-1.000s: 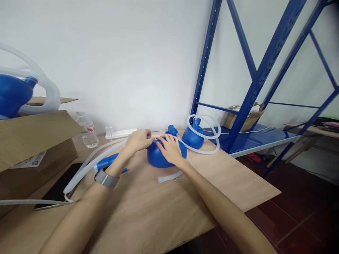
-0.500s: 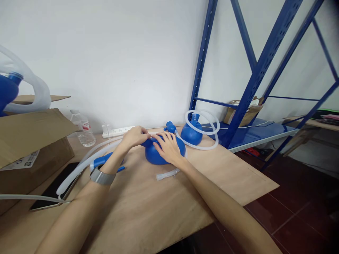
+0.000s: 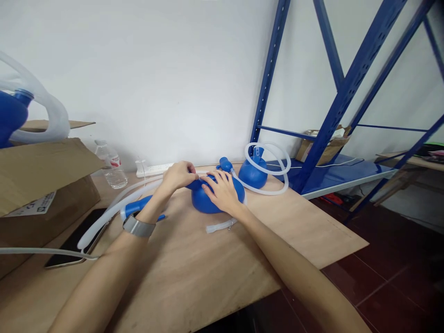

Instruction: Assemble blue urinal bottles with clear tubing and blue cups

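Observation:
A round blue plastic bottle (image 3: pixel 204 203) lies on the wooden table in front of me, its neck toward my left hand. My left hand (image 3: pixel 178 175), with a grey-banded watch on the wrist, has its fingers pinched together at the neck; what is between them is hidden. Spread fingers of my right hand (image 3: pixel 224 192) lie over the bottle's top. Under my left wrist a blue handled piece (image 3: pixel 138 204) with a pale end rests on the table. A clear tube end (image 3: pixel 220 226) pokes out at the near side of the bottle.
Behind stand a second blue bottle (image 3: pixel 253 173) with a coiled clear hose (image 3: pixel 286 169) and a small blue fitting (image 3: pixel 225 163). To the left are a cardboard box (image 3: pixel 45 171), a water bottle (image 3: pixel 115 171), a dark tablet (image 3: pixel 72 245) and a power strip (image 3: pixel 156 169). Blue shelving (image 3: pixel 322 138) adjoins the table's right.
The view has shifted slightly, so everything sits a little further right. Both hands stay at the bottle, with little visible change in their pose.

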The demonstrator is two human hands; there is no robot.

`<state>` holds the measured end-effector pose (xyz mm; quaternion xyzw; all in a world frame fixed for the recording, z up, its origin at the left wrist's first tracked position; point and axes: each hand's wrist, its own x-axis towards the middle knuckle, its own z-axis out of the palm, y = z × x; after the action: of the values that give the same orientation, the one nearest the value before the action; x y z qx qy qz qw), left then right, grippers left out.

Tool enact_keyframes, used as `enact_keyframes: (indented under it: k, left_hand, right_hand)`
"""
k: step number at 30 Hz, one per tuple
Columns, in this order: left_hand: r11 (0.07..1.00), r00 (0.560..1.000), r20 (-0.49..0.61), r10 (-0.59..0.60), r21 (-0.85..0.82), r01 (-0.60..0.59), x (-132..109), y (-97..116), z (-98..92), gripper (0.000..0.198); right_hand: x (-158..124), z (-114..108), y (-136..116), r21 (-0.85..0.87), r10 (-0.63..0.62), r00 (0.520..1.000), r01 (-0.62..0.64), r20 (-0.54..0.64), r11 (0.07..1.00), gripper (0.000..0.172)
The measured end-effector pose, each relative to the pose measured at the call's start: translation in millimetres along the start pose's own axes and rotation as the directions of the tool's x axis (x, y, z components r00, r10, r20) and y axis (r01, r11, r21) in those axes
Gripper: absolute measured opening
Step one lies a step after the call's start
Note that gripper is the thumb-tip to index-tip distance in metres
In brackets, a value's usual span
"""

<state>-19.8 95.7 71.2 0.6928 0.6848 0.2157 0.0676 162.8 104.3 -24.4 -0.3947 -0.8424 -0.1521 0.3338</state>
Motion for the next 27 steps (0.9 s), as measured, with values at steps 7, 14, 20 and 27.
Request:
enact_keyframes:
  k: [7, 14, 20, 27]
  left_hand:
    - [0.998, 0.999, 0.024, -0.038, -0.038, 0.039, 1.9, 0.1, -0.9, 0.020]
    - [0.999, 0.999, 0.009, -0.035, -0.039, 0.036, 0.0, 2.0, 1.2, 0.017]
    - [0.998, 1.000, 0.007, -0.025, -0.051, 0.025, 1.3, 0.2, 1.1, 0.021]
    - [0.999, 0.999, 0.023, 0.035, 0.010, -0.035, 5.3, -4.9, 0.7, 0.023]
  right_hand:
    - [0.7, -0.8, -0.3, 0.011, 0.012, 1.000, -0.012, -0.009, 1.000, 0.039]
    - [0.3, 0.0, -1.1, -0.004, 0.012, 1.000, -0.012, 0.000, 1.000, 0.042]
    - [0.2, 0.5, 0.3, 0.004, 0.017, 1.000, -0.017, -0.003, 1.000, 0.039]
    - [0.8, -0.5, 0.6, 0.031, 0.006, 1.000, -0.006, -0.020, 1.000, 0.037]
